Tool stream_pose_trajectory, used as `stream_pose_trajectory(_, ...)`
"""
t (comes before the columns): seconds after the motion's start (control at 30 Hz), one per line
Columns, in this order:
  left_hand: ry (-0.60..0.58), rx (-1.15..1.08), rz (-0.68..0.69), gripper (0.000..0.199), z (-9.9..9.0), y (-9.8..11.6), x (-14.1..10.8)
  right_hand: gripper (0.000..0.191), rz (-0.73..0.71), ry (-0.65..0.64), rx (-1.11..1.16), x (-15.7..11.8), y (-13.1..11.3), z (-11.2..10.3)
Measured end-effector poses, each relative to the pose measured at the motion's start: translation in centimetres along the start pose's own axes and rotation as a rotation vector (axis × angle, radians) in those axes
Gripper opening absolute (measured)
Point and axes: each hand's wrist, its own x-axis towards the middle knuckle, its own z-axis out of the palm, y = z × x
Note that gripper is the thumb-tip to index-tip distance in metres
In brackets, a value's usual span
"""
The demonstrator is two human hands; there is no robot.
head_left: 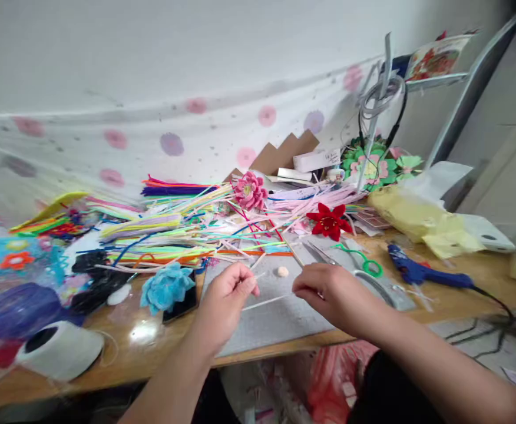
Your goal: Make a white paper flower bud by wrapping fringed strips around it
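Note:
My left hand [228, 301] is closed in a pinch over the grey mat [258, 330], with a short pale strand [260, 275] sticking out at its fingertips. A thin white pipe cleaner [267, 302] runs below it across to my right hand [324, 288], whose fingers are pinched at that end. Whether strand and pipe cleaner are one piece I cannot tell. Between the hands lies a small cream-coloured ball [283, 271] on the mat. Scissors [322, 253] rest just behind my right hand, beside a green ring-shaped piece [373, 268].
Bundles of coloured pipe cleaners [152, 229] fill the back. A pink flower [250, 191], a red flower [330, 221] and a blue flower [168, 287] lie around the mat. A blue glue gun [430, 274] is at right, a white thread cone [61, 350] at left.

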Motion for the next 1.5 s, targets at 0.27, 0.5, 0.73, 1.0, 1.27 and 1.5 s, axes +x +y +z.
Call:
stream_pose_trajectory(0.27,0.062,0.057,0.013,0.021,0.2,0.3,-0.2,0.017,-0.047,0.042,-0.282,-0.5,0.1,-0.3)
stream_pose_trajectory(0.5,0.061,-0.043,-0.016,0.023,0.8,0.5,0.1,0.012,-0.21,0.196,-0.128,-0.3,-0.2,0.2)
stream_pose_trajectory(0.73,0.003,-0.323,-0.075,0.019,2.9,1.2,0.1,0.016,-0.43,0.278,-0.029,0.5,-0.7,1.0)
stream_pose_trajectory(1.0,-0.099,-0.278,-0.141,0.022,3.2,1.1,-0.3,0.019,-0.436,0.196,-0.066,0.6,-0.9,0.8)
stream_pose_trajectory(1.27,-0.121,-0.346,-0.16,0.025,3.4,0.4,-0.4,0.015,-0.42,0.187,-0.079,0.5,-0.9,1.1)
stream_pose_trajectory(1.5,-0.091,-0.269,-0.124,0.017,3.1,0.3,-0.6,0.015,-0.382,0.295,0.169,0.2,0.4,0.3)
